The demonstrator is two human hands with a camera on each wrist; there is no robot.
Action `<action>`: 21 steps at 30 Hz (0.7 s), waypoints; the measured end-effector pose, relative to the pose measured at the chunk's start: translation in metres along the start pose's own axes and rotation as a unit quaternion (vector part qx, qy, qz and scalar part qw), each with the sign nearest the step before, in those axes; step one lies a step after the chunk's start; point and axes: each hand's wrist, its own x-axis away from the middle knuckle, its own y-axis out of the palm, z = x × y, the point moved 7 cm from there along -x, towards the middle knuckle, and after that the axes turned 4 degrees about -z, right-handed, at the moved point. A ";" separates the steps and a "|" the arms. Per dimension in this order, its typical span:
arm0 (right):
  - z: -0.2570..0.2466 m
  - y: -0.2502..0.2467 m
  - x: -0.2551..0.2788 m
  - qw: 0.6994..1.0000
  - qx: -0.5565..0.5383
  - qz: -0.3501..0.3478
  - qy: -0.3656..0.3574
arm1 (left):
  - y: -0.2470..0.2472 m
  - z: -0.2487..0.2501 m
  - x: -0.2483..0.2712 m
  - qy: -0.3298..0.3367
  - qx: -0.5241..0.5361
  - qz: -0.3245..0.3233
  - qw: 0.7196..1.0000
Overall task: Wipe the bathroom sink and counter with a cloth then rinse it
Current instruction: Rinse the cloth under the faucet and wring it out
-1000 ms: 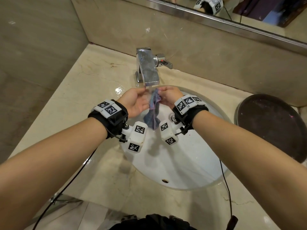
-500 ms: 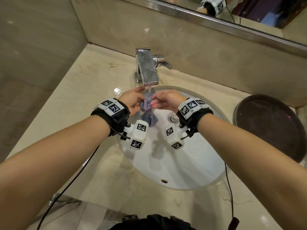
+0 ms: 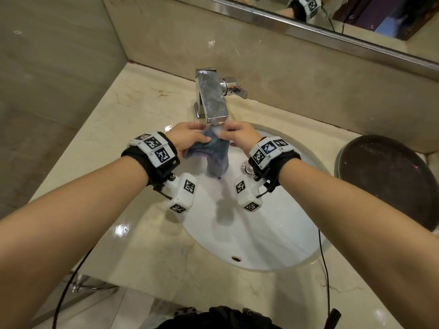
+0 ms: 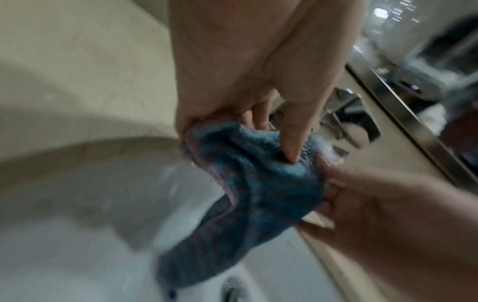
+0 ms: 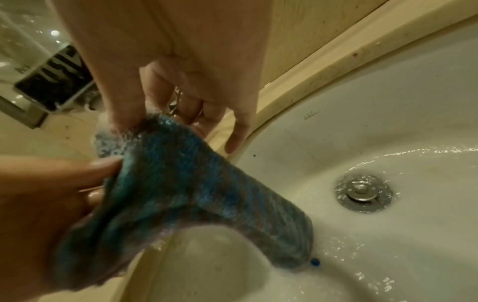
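A wet blue cloth [image 3: 215,153] hangs under the chrome faucet [image 3: 212,96] over the white sink [image 3: 273,233]. My left hand [image 3: 187,137] pinches its left side, thumb pressed into the fabric [image 4: 258,179]. My right hand [image 3: 240,135] pinches the top right corner [image 5: 165,173] where running water splashes on it. The cloth's lower end dangles toward the basin near the drain [image 5: 363,193]. Both hands sit just below the spout, close together.
The beige marble counter [image 3: 123,115] surrounds the sink, with wet patches by the faucet. A dark round tray [image 3: 389,179] lies on the counter at the right. A mirror [image 3: 356,17] runs along the back wall. Cables hang from both wrists.
The cloth was bunched between both hands half a second ago; now it is spread wider between them and hangs lower into the basin. The hands have stayed under the spout.
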 end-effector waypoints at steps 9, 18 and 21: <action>0.017 0.007 0.000 0.996 -0.031 -0.073 0.041 | 0.005 0.018 0.001 0.094 0.058 0.013 0.994; 0.064 0.018 0.004 0.936 0.298 -0.122 0.144 | 0.018 0.009 0.010 0.046 0.234 -0.064 0.969; 0.078 0.009 0.008 0.920 0.324 -0.121 0.183 | 0.006 0.005 0.009 0.045 0.284 -0.041 0.957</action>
